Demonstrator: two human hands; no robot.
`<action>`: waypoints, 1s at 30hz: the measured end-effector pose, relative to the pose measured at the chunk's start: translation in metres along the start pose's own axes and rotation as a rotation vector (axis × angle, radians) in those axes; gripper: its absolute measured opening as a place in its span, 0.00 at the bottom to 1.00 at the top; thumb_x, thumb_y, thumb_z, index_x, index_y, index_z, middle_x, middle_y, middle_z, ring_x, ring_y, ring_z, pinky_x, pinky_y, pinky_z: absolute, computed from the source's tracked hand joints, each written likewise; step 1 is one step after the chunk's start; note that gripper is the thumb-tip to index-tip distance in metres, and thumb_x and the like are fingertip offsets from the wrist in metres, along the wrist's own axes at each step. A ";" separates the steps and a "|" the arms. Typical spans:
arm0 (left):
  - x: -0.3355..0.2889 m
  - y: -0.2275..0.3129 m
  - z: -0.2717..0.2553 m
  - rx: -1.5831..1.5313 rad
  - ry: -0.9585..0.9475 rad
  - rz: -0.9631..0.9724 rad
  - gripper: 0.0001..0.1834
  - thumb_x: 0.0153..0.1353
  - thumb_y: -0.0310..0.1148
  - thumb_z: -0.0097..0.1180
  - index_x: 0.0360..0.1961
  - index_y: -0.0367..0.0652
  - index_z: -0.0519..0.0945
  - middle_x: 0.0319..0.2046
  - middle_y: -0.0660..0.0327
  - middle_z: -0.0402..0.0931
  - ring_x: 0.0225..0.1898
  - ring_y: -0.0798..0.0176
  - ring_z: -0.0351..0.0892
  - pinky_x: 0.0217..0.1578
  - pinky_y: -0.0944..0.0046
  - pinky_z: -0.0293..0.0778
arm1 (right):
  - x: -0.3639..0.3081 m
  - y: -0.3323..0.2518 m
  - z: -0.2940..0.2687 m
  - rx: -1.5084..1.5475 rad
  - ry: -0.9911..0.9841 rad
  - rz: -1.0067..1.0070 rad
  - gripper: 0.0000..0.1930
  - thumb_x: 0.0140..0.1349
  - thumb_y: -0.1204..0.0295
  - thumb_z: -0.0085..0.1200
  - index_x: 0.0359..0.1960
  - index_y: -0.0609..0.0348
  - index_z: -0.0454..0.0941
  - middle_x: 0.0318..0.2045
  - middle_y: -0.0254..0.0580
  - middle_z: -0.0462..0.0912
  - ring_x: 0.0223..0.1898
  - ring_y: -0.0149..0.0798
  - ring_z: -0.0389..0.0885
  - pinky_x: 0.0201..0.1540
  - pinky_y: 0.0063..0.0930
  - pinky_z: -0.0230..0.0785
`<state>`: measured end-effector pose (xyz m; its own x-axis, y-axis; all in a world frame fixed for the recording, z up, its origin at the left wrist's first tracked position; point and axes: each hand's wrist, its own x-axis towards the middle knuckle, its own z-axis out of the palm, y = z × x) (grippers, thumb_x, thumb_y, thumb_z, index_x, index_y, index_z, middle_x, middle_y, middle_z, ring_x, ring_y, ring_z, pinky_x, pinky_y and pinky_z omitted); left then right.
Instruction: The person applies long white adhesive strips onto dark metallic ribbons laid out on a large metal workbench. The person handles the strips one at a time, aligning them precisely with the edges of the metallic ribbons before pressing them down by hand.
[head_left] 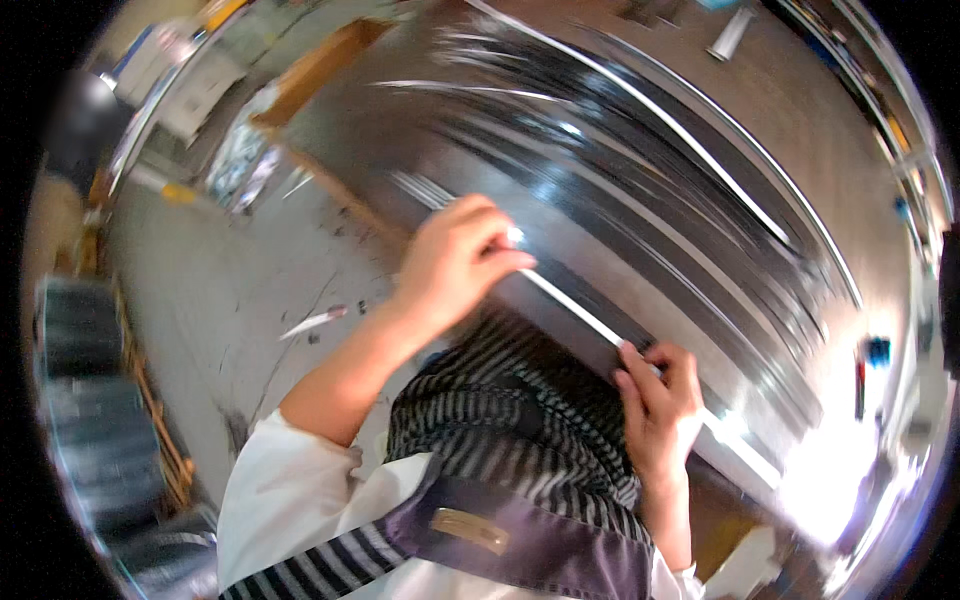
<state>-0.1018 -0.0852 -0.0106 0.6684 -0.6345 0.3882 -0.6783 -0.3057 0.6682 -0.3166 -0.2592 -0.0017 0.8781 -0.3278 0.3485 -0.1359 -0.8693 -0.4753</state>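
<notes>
A long, thin metal strip [575, 305], bright and flat-edged, ran slantwise across the near edge of a wide sheet of polished steel [640, 170]. The sheet was mirror-smooth, streaked with blurred reflections and pale curved glints, and lay on a bench with a wooden edge [320, 65] showing at its far left corner. The strip lay against the sheet's near border, between the two hands.

The left hand [455, 260] was curled over the strip's upper end, fingers folded down and the thumb pressed along the metal, the bare forearm rising from a rolled white sleeve [270, 480]. The right hand [660, 405] gripped the strip lower down, fingers wrapped over its top edge, wrist bent upward from below. Both hands were closed on the strip, well apart from each other.

Beneath the arms hung a striped black-and-white scarf [520, 420] over a purple-grey apron [520, 550]. To the left lay a grey concrete floor [230, 290], scuffed and stained, with a small sliver of metal [312, 322] on it and dark stacked rolls [90, 400] at the edge of view.
</notes>
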 end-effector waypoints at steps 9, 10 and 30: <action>-0.011 0.018 0.000 0.207 0.038 0.000 0.04 0.62 0.25 0.58 0.36 0.36 0.77 0.39 0.57 0.75 0.36 0.61 0.76 0.37 0.63 0.73 | -0.028 0.043 -0.047 0.972 0.301 0.186 0.06 0.62 0.76 0.59 0.38 0.63 0.83 0.40 0.41 0.79 0.41 0.35 0.78 0.41 0.26 0.71; -0.014 0.026 0.003 0.256 0.098 -0.018 0.04 0.63 0.26 0.58 0.37 0.37 0.77 0.41 0.56 0.75 0.36 0.61 0.76 0.37 0.63 0.73 | -0.041 0.049 -0.060 0.981 0.371 0.248 0.05 0.62 0.76 0.58 0.36 0.66 0.83 0.39 0.41 0.80 0.40 0.34 0.78 0.41 0.25 0.70; -0.007 0.045 0.052 0.117 0.073 0.177 0.06 0.60 0.26 0.62 0.36 0.38 0.77 0.44 0.57 0.72 0.45 0.57 0.73 0.44 0.62 0.69 | -0.128 0.127 -0.131 0.081 0.545 0.418 0.06 0.56 0.79 0.62 0.35 0.65 0.82 0.37 0.44 0.80 0.40 0.39 0.80 0.43 0.28 0.72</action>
<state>-0.1533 -0.1311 -0.0161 0.5535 -0.6340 0.5402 -0.8147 -0.2771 0.5095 -0.5065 -0.3764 -0.0006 0.4003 -0.7873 0.4690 -0.3593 -0.6057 -0.7100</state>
